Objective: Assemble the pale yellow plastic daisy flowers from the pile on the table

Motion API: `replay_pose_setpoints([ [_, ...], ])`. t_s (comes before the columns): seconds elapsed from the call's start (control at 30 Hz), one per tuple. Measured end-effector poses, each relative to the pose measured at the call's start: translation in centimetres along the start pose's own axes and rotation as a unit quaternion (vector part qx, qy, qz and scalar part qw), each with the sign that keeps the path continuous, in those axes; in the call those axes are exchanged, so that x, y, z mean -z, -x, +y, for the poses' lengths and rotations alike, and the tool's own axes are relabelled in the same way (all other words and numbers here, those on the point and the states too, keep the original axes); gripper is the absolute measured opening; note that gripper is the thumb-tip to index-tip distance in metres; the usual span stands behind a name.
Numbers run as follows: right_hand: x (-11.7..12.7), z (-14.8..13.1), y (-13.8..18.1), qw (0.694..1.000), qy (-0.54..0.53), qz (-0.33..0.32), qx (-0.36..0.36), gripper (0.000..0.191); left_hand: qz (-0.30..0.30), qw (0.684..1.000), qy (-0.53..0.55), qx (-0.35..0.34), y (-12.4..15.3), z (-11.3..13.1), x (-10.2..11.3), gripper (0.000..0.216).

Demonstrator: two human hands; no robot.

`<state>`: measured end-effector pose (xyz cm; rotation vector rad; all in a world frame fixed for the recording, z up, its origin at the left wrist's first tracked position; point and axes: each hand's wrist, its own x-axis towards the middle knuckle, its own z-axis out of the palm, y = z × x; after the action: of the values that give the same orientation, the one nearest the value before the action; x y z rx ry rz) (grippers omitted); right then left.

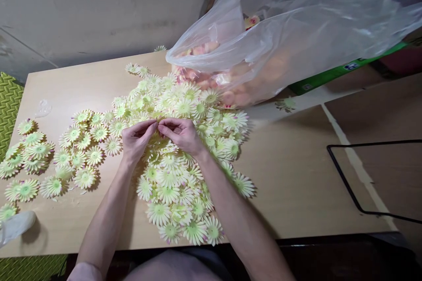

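Observation:
Above the middle of a large heap of pale yellow-green artificial flower heads (pixel 168 180), my two hands meet fingertip to fingertip. My left hand (pixel 136 138) is closed in a pinch, thumb against forefinger. Mirroring it, my right hand (pixel 181 134) pinches from the other side. A thin yellowish edge, seemingly of a flower head, shows between the fingertips; the fingers cover most of it. Many petals in the heap have pinkish-purple tips. Smaller groups of the same flower heads (pixel 79 140) lie to the left of my left hand.
A translucent plastic bag (pixel 280 48) with pink and peach pieces rests at the back right, beside a green-edged box (pixel 346 68). A white rounded object (pixel 18 226) sits at the table's (pixel 286 175) left front. A black metal frame (pixel 343 180) is at right; a wall (pixel 99 4) stands behind.

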<state>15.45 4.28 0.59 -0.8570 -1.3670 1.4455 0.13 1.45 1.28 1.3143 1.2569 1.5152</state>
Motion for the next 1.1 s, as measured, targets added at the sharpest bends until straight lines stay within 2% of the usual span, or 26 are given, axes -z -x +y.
replay_pose_setpoints([
  [0.2, -0.01, -0.03, 0.04, 1.0, 0.005, 0.011, -0.005, 0.02, -0.005, 1.0, -0.004, -0.002, -0.05, -0.02, -0.02, 0.018],
  [0.4, 0.18, -0.15, 0.13, 1.0, 0.0, -0.008, -0.006, 0.019, -0.009, 1.0, -0.023, -0.003, 0.02, 0.19, -0.04, 0.018],
  [0.57, 0.25, -0.14, 0.1, 1.0, -0.009, -0.007, -0.003, 0.016, -0.047, 0.999, 0.008, 0.0, 0.05, -0.12, 0.1, 0.028],
  [0.83, 0.34, -0.02, 0.15, 1.0, 0.003, -0.004, -0.005, 0.02, -0.016, 0.985, -0.13, -0.11, 0.02, -0.33, -0.08, 0.017],
  [1.1, 0.23, -0.39, 0.14, 1.0, 0.015, -0.004, -0.005, 0.022, -0.01, 0.988, -0.121, -0.091, 0.08, -0.41, -0.22, 0.019],
])
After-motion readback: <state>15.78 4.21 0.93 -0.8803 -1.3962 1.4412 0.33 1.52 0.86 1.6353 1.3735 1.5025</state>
